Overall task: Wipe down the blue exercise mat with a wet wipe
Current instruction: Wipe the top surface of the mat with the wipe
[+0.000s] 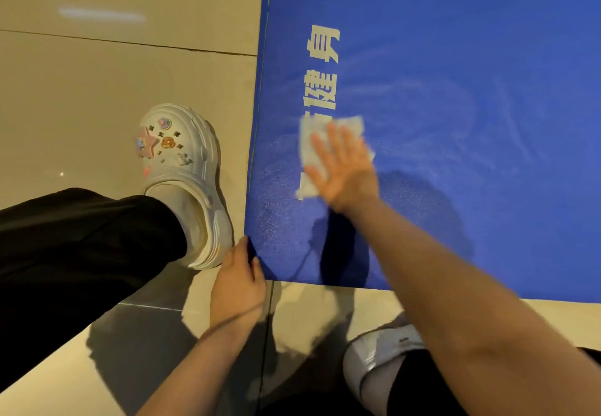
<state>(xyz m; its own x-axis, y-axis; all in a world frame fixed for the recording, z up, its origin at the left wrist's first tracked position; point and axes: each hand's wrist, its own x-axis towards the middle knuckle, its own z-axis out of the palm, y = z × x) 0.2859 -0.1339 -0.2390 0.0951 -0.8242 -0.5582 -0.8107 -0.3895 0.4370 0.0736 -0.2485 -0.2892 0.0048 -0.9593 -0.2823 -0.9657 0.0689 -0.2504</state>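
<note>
Blue exercise mat (pixel 455 58) lying on tiled floor (pixel 97 74) | right hand (pixel 344 168), fingers flat, pressing wet wipe (pixel 317 142) near mat's left edge | left hand (pixel 239 282) gripping near-left corner | risk: wipe bunching under palm; mat sliding if corner grip is slipping.

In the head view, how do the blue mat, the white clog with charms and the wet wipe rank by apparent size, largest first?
1. blue mat, by far the largest, though cut off by the frame.
2. white clog, partly hidden by the trouser leg.
3. wet wipe, partly covered by the right hand.
</note>
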